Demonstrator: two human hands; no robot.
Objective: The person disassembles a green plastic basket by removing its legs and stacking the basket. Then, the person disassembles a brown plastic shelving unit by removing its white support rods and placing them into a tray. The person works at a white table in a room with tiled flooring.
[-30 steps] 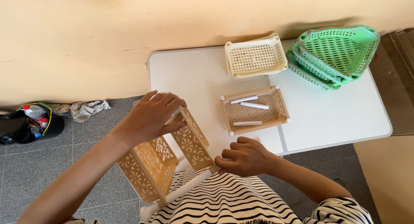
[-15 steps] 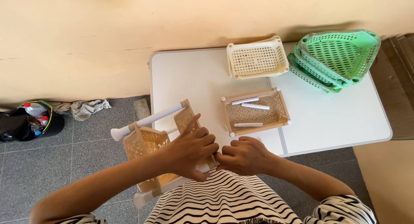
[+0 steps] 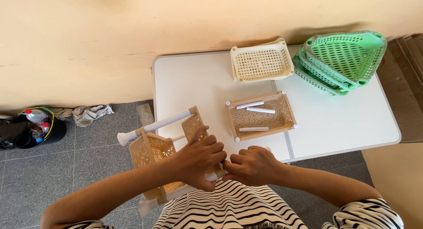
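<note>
The fingers of the left hand are clamped on a beige lattice rack held off the bench edge; the right hand is pinched around a white tube end. A fitting step is judged underway; steady alignment is needed next.

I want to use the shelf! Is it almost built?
Partly. Two beige trays are already joined by white poles. Left hand and right hand are working at one corner. A third beige tray holding three loose white tubes waits on the table.
</note>
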